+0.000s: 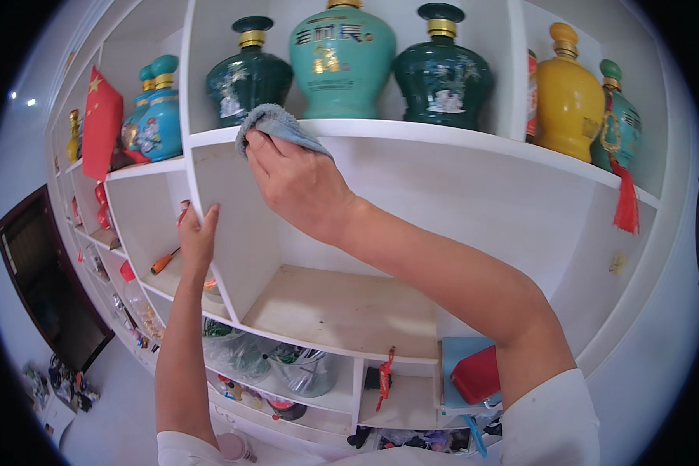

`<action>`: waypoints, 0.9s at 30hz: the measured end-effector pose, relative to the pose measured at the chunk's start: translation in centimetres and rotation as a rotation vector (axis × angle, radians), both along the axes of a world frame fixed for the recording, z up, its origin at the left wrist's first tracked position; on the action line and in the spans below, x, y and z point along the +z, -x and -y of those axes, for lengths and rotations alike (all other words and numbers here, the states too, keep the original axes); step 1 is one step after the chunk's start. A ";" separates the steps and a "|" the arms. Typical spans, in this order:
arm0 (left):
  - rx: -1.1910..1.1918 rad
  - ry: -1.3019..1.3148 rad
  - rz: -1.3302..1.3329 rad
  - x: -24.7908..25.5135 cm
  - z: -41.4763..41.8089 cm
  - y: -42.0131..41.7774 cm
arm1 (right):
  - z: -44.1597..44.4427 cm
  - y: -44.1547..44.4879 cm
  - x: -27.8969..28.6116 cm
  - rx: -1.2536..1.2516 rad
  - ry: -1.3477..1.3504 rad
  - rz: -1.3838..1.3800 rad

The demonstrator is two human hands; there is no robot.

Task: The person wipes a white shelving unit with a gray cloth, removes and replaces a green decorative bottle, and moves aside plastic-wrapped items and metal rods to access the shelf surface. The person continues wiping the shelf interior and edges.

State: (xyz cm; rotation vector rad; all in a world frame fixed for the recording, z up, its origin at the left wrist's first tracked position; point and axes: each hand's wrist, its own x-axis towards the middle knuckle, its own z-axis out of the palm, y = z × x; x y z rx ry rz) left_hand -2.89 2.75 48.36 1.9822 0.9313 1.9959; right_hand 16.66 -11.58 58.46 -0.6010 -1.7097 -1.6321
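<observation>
My right hand (303, 180) grips a grey-blue cloth (282, 125) and presses it on the front edge of the upper white shelf (396, 129). Just above the cloth stands a dark green ceramic bottle (249, 81) with a gold neck band. A large turquoise bottle (342, 64) and another dark green bottle (442, 81) stand to its right. Lower left, my left hand (198, 233) is closed around the front edge of a white upright divider (224, 285), thumb on its right side. Beside it in the left compartment lies an orange-handled screwdriver (163, 262).
A yellow bottle (569, 99) and a bottle with a red tassel (624, 198) stand at the upper right. Left are blue bottles (160, 125) and a red flag (102, 125). Below are a clear bucket (306, 376) and a red pouch (477, 376).
</observation>
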 end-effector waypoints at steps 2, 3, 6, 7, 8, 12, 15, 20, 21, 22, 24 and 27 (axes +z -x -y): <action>-0.003 0.018 0.003 -0.2 -0.3 -0.4 | 1.7 -1.6 -0.1 -0.041 0.008 -0.023; 0.025 0.027 -0.011 -0.1 -0.3 0.1 | 2.6 -2.3 -0.2 -0.038 0.018 -0.043; 0.049 0.000 -0.008 -0.5 -1.2 0.1 | 5.7 -5.4 -0.6 -0.083 0.001 -0.070; 0.012 0.020 0.006 -0.6 -1.2 -0.2 | 6.7 -6.7 -0.8 -0.108 -0.011 -0.081; -0.026 0.040 0.019 -0.5 -0.8 -0.3 | 7.9 -7.9 -1.0 -0.140 0.003 -0.100; -0.047 0.007 0.020 -0.2 -0.5 -0.1 | 12.3 -12.2 -1.5 -0.241 -0.038 -0.161; -0.066 0.001 0.001 -0.3 -0.9 0.4 | 14.8 -15.1 -2.2 -0.308 -0.063 -0.213; -0.116 0.029 0.029 -0.5 -1.0 -0.1 | 18.2 -18.8 -3.3 -0.406 -0.135 -0.328; -0.112 0.023 0.029 -0.5 -1.0 0.0 | 18.8 -19.2 -3.2 -0.394 -0.142 -0.344; -0.089 0.030 0.028 -0.7 -1.4 -0.5 | 19.4 -19.8 -3.3 -0.397 -0.148 -0.358; -0.119 0.026 0.027 -1.4 -3.1 0.3 | 20.7 -20.8 -3.4 -0.397 -0.168 -0.406; -0.153 -0.031 0.052 -1.5 -4.9 2.3 | 21.7 -22.5 -4.0 -0.389 -0.223 -0.496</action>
